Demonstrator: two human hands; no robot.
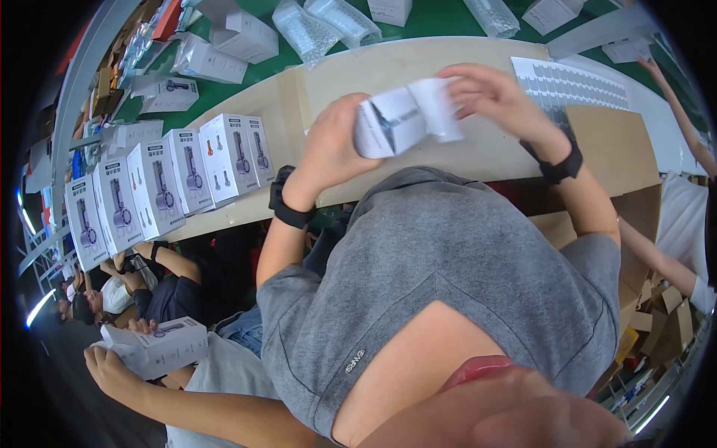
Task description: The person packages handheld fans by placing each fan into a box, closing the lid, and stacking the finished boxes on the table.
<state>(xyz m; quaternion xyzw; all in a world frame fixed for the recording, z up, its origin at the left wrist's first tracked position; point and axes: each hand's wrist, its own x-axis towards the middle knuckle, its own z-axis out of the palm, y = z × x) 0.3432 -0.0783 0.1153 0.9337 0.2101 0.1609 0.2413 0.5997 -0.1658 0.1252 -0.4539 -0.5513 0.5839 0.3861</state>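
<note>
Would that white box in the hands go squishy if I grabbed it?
The box would probably feel stiff, since its sides look flat and its edges straight. The blurred end by the right hand looks like a thin flap, so that part might bend easily. I can't see inside, so its weight is hard to tell.

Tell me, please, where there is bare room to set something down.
Bare tabletop runs between the held box and the green surface and, narrowly, between the left hand and the upright boxes. Those boxes crowd the left end; a patterned sheet occupies the right.
</note>
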